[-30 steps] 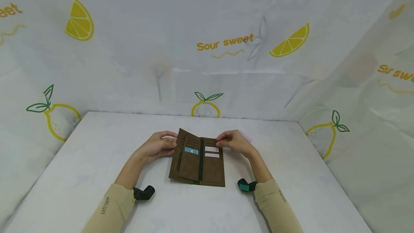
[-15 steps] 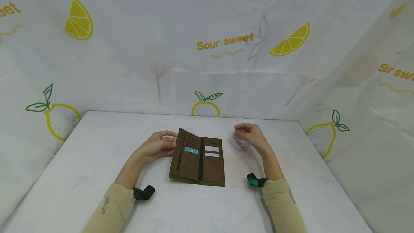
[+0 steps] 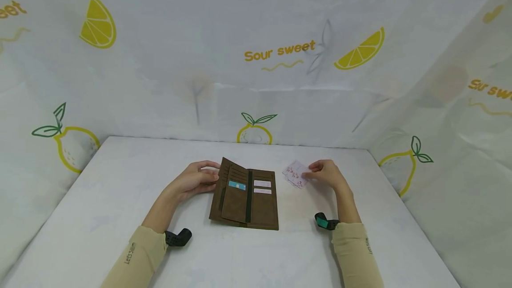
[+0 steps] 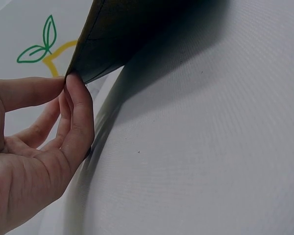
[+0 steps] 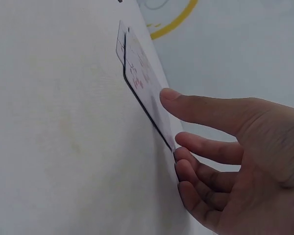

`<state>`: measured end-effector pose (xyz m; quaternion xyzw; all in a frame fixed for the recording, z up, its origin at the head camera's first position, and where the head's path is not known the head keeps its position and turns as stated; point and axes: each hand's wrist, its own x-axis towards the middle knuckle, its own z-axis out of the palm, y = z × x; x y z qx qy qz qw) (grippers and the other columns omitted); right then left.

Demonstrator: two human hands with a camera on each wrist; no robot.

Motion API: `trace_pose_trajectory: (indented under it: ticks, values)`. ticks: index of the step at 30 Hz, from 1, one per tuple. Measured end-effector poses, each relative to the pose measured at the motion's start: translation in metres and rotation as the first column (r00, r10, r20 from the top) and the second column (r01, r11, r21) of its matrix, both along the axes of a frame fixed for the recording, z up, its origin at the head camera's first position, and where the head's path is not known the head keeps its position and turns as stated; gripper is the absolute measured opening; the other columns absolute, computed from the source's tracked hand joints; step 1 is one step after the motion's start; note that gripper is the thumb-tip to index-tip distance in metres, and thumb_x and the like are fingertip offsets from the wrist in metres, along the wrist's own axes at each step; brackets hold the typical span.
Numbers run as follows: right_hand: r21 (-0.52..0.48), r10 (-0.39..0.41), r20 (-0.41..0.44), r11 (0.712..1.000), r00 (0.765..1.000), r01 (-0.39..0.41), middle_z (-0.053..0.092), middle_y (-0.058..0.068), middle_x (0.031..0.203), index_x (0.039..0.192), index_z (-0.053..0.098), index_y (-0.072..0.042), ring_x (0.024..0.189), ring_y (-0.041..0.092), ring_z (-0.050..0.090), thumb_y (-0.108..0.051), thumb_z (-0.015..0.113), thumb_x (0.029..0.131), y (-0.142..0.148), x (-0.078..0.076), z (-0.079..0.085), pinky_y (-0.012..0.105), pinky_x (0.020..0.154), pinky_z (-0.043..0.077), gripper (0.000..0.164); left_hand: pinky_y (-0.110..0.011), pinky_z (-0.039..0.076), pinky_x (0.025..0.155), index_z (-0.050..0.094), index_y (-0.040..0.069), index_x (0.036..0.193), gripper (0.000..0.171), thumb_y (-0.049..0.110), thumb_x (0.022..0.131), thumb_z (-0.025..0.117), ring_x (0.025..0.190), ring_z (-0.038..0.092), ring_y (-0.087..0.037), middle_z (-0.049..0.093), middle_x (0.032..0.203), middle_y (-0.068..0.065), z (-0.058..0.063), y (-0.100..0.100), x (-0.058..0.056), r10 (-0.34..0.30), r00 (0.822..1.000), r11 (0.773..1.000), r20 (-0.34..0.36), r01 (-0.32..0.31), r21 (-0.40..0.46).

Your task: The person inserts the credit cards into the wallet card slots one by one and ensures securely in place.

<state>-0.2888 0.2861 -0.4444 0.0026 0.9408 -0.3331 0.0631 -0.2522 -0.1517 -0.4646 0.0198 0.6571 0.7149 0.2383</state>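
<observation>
A brown wallet (image 3: pixel 262 212) lies spread on the white table in the head view, its left cover tilted up. My left hand (image 3: pixel 195 180) pinches the edge of that cover between thumb and fingertips, as the left wrist view (image 4: pixel 49 132) confirms. A blue card (image 3: pixel 237 186) shows in a left slot, and two pale pink cards (image 3: pixel 262 184) in the right slots. To the wallet's right, overlapping pale cards with a reddish print (image 3: pixel 294 171) lie on the table. My right hand (image 3: pixel 329 173) is at their right edge, thumb over the top card (image 5: pixel 146 83), fingers near its edge, thumb and fingers apart.
The white table (image 3: pixel 248 261) ends at a hanging white cloth (image 3: pixel 168 79) with lemon prints, which also runs along both sides. Black devices, one on the left wrist (image 3: pixel 178 238) and one on the right wrist (image 3: pixel 326 222), stick out from the sleeves.
My right hand has left the wallet's top right edge and moved right, past the loose cards to their right edge. The left hand and the wallet stay where they were.
</observation>
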Motion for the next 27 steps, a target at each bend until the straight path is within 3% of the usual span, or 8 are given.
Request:
trace_pose_trajectory:
  ticks: [7, 23, 27]
  values:
    - [0.03, 0.014, 0.04, 0.999, 0.999, -0.015, 0.063, 0.017, 0.109, 0.116, 0.062, 0.001, 0.095, 0.025, 0.055, -0.038, 0.085, 0.072, -0.0005, 0.0008, 0.0, 0.035, 0.082, 0.047, 0.063, -0.028, 0.057, 0.078, 0.051, 0.009, 0.131, 0.043, 0.006, 0.09, 0.064, 0.084, 0.06, -0.013, 0.057, 0.093, -0.001, 0.0002, 0.0004, 0.0001, 0.002, 1.0, 1.0, 0.002, -0.002, -0.002]
    - [0.003, -0.014, 0.052, 1.0, 0.999, 0.014, 0.058, 0.014, 0.107, 0.116, 0.058, -0.001, 0.094, 0.024, 0.052, -0.035, 0.085, 0.072, -0.0021, 0.002, -0.0051, 0.029, 0.078, 0.044, 0.063, -0.029, 0.056, 0.08, 0.051, 0.008, 0.131, 0.042, 0.006, 0.091, 0.063, 0.083, 0.06, -0.012, 0.057, 0.091, 0.0, 0.0007, 0.0006, 0.0006, -0.001, 1.0, 1.0, -0.007, 0.001, -0.001]
    - [-0.022, 0.004, 0.017, 1.0, 1.0, -0.004, 0.057, 0.014, 0.104, 0.115, 0.055, 0.001, 0.093, 0.024, 0.051, -0.03, 0.085, 0.072, -0.001, 0.0029, -0.0054, 0.028, 0.076, 0.043, 0.061, -0.029, 0.056, 0.08, 0.05, 0.007, 0.132, 0.043, 0.007, 0.091, 0.063, 0.084, 0.06, -0.012, 0.057, 0.091, 0.001, 0.0008, 0.0008, 0.0013, -0.009, 1.0, 1.0, -0.013, 0.009, -0.001]
